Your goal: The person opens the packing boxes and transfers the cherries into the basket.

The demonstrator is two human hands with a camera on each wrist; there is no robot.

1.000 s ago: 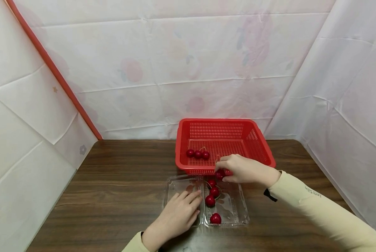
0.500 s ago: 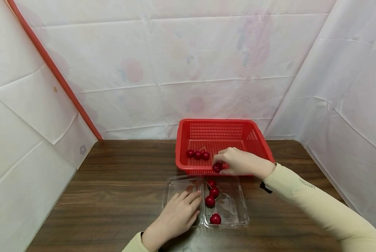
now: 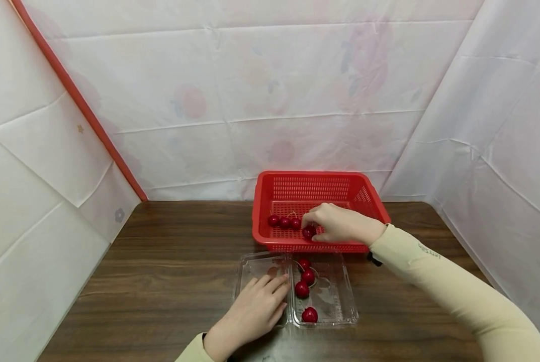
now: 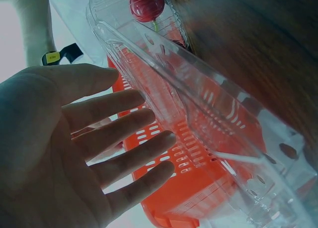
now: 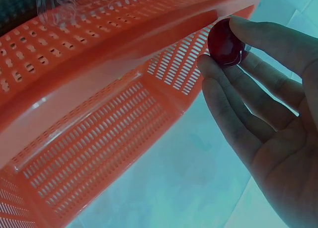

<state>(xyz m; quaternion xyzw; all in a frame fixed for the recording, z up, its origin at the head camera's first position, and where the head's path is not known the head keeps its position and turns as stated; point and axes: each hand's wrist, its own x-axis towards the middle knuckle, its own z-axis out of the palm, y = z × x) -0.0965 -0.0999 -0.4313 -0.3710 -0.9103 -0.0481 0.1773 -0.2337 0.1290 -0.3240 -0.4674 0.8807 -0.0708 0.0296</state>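
Note:
My right hand [image 3: 338, 223] pinches a dark red cherry [image 5: 226, 43] between thumb and fingertips, over the near side of the red basket [image 3: 322, 177]. Three cherries [image 3: 284, 221] lie in a row on the basket's floor, left of that hand. In front of the basket lies an opened clear plastic clamshell box [image 3: 338, 301]. Its right half holds several cherries [image 3: 302, 289], one of them apart near the front edge. My left hand [image 3: 256, 306] rests with straight fingers on the box's left half; the left wrist view shows those fingers [image 4: 149, 141] spread beside the clear plastic.
All of it stands on a dark wood-grain table [image 3: 175, 261]. A pale printed cloth [image 3: 215, 100] hangs behind and at both sides, with a red strip [image 3: 80, 100] down the left corner. The basket's raised rim runs between the box and the cherries inside.
My right hand has carried the cherry from above the box's far edge, up and slightly left over the basket's near rim. The left hand and the box have stayed put.

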